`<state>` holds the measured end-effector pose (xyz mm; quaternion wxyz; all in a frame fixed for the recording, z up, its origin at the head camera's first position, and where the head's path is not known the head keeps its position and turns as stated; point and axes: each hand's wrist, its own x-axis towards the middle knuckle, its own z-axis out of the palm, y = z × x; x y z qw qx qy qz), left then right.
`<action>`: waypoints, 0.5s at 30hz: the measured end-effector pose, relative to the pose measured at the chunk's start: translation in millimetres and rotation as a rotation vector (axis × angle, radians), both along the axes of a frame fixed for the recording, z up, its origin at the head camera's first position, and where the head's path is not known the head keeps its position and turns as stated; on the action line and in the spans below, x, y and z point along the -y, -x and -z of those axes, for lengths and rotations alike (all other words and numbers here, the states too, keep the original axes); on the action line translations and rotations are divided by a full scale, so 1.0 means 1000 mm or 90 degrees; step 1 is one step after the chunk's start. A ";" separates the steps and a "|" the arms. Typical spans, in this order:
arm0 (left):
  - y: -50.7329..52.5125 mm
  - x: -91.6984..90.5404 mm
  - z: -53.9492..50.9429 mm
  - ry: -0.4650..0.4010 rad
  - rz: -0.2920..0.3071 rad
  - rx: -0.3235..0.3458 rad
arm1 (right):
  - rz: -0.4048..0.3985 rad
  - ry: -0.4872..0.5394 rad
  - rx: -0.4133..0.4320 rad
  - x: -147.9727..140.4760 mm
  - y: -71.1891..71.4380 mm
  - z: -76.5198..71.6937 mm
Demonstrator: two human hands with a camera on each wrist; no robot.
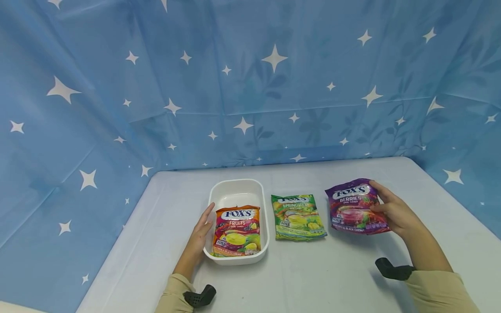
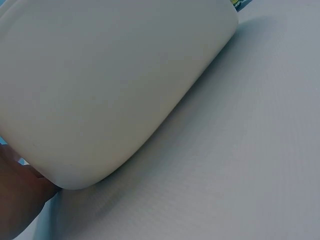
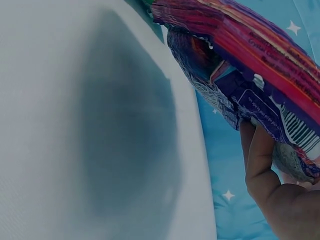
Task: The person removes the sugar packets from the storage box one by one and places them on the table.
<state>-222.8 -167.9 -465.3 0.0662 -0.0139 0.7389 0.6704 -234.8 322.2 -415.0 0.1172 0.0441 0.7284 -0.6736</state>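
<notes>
In the head view, my right hand (image 1: 397,213) grips a purple bag of berries candy (image 1: 352,208) by its right side, and a shadow lies below it. The right wrist view catches the back of this candy bag (image 3: 260,75), with fingers against its underside. My left hand (image 1: 200,234) rests along the left side of a white plastic tub (image 1: 236,261), fingers fairly straight. An orange bag of fruits candy (image 1: 237,232) lies inside the tub's near part. In the left wrist view the tub's outer wall (image 2: 115,85) hides most of that hand.
A green bag of spring tea candy (image 1: 298,217) lies on the white table (image 1: 313,278), right of the tub and left of the purple bag. Behind the table hangs a blue curtain with white stars (image 1: 250,95).
</notes>
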 end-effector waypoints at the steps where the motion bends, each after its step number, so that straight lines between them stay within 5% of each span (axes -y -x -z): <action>1: 0.000 0.000 0.000 -0.002 0.001 -0.001 | -0.004 -0.003 -0.001 0.000 0.000 0.001; 15: -0.001 0.001 0.000 -0.009 0.004 -0.002 | -0.055 -0.030 -0.008 0.000 0.006 0.004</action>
